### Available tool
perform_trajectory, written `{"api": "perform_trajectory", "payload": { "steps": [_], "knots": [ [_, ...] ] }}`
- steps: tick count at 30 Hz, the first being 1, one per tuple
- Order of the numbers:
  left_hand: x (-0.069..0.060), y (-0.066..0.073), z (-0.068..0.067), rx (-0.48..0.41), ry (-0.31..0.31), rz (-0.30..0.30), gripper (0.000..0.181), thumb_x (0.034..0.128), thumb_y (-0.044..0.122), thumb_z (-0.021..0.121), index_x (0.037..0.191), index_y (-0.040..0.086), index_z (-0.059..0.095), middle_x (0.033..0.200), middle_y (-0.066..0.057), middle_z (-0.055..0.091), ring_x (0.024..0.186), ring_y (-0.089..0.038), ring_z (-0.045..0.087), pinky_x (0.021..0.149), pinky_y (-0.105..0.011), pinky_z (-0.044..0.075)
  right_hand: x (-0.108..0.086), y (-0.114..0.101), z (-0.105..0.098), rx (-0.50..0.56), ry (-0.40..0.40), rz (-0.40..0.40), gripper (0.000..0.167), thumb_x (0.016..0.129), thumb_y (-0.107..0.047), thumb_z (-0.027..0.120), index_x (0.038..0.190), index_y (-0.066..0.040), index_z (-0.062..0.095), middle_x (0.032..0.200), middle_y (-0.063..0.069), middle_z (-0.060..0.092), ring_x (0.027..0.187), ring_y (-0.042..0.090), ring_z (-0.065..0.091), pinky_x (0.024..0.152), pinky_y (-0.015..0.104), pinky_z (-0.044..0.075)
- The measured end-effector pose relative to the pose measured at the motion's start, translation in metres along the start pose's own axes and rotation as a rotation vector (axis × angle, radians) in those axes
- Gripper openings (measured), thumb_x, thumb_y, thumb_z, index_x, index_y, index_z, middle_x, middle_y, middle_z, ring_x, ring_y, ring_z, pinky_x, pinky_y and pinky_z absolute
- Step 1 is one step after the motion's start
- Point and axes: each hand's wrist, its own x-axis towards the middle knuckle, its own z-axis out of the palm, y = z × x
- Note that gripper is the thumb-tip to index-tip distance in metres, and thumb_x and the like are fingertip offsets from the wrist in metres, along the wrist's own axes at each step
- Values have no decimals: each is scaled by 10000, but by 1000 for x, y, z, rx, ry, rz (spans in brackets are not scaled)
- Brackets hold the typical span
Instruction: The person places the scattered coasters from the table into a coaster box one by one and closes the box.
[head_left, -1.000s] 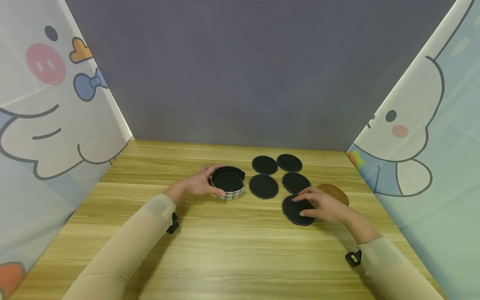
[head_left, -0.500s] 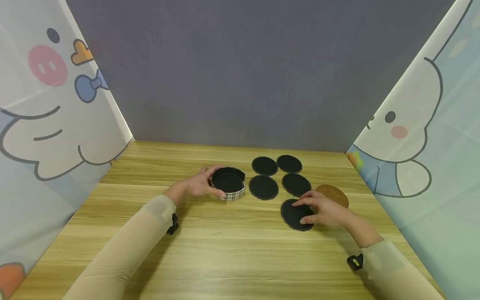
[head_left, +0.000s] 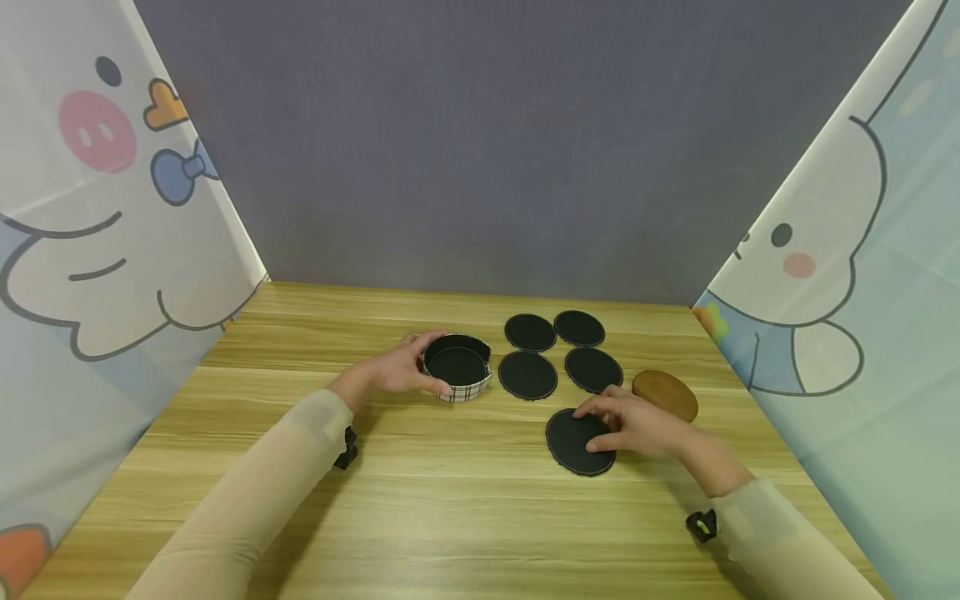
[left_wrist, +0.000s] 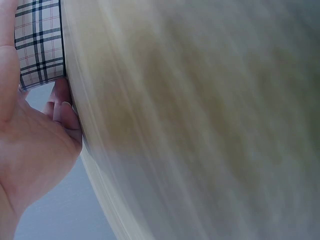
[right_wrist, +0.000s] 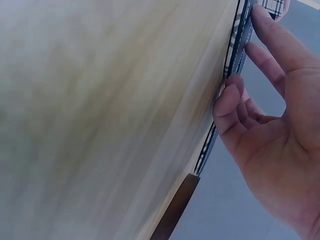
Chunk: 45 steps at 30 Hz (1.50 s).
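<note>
In the head view my left hand [head_left: 397, 367] grips a round coaster holder [head_left: 471, 390] with a black inside, a plaid outside and a gap in its wall. Its plaid side [left_wrist: 41, 42] shows between thumb and fingers in the left wrist view. My right hand [head_left: 633, 423] presses its thumb and fingertips on top of a round black coaster [head_left: 570, 446], which lies nearest me on the table. In the right wrist view that coaster [right_wrist: 245, 35] is seen edge-on under the thumb and a finger, while the other fingers of my right hand [right_wrist: 285, 115] are curled.
Several more black coasters [head_left: 528, 374] lie flat behind the touched one. A brown oval wooden piece [head_left: 666, 395] sits just right of my right hand. A grey wall [head_left: 480, 150] stands behind the wooden table [head_left: 420, 517], with cartoon-printed cloth on both sides.
My right hand has slid the near coaster leftward and toward me, away from the other coasters. The left hand and the coaster holder have stayed in place.
</note>
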Motion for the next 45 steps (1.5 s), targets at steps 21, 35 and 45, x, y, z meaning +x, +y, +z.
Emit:
{"api": "perform_trajectory", "payload": {
  "steps": [21, 35, 45],
  "knots": [
    [0, 1, -1, -1, -4, -1, 1225, 854, 545, 935, 1772, 280, 168, 1676, -266, 230, 1295, -392, 537, 1167, -650, 418, 0, -11, 5, -75, -114, -121, 686, 873, -383, 944, 1500, -307, 676, 1640, 207, 485, 1528, 603, 339, 1112, 805, 339],
    [-1, 2, -1, 13, -2, -6, 1219, 856, 548, 933, 1772, 284, 174, 1691, -262, 226, 1302, -395, 544, 1181, -658, 406, 4, -12, 12, -83, -88, -89, 772, 787, -358, 980, 1485, -355, 650, 1560, 85, 509, 1464, 440, 434, 1088, 664, 407],
    [-2, 2, -1, -7, -3, 0, 1234, 842, 562, 939, 1771, 283, 176, 1691, -255, 227, 1312, -386, 530, 1194, -679, 380, 9, -14, 11, -103, 11, -39, 768, 767, -393, 951, 1476, -379, 658, 1521, 51, 508, 1371, 295, 449, 1052, 574, 447]
  ]
}}
